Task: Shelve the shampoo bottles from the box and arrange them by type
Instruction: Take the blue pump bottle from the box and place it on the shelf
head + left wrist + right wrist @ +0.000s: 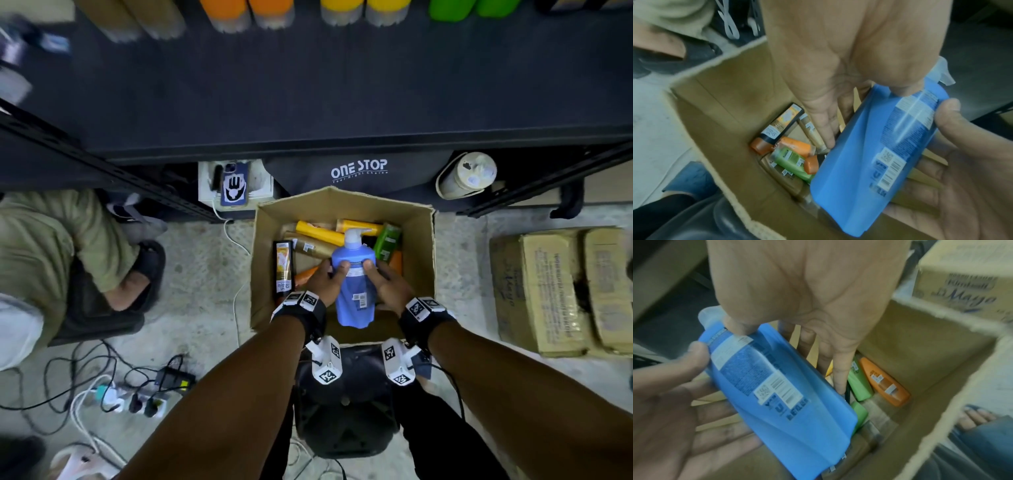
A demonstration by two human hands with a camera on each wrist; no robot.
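Both hands hold a blue pump bottle (354,287) with a white pump top over the open cardboard box (342,200) on the floor. My left hand (323,279) grips its left side and my right hand (388,282) its right side, thumbs on the back label, fingers behind. In the left wrist view the blue bottle (859,154) lies tilted under my left hand (838,65). In the right wrist view the blue bottle (781,399) sits beneath my right hand (807,288). Yellow (318,233), gold (308,246), green (387,241) and orange (305,274) bottles lie inside.
A dark shelf (342,102) stands beyond the box, with beige, orange, yellow and green bottles along its back. Another person's leg (51,246) is at the left. Taped cartons (555,291) sit right; a power strip (137,401) and cables lie lower left. A phone (234,185) lies under the shelf.
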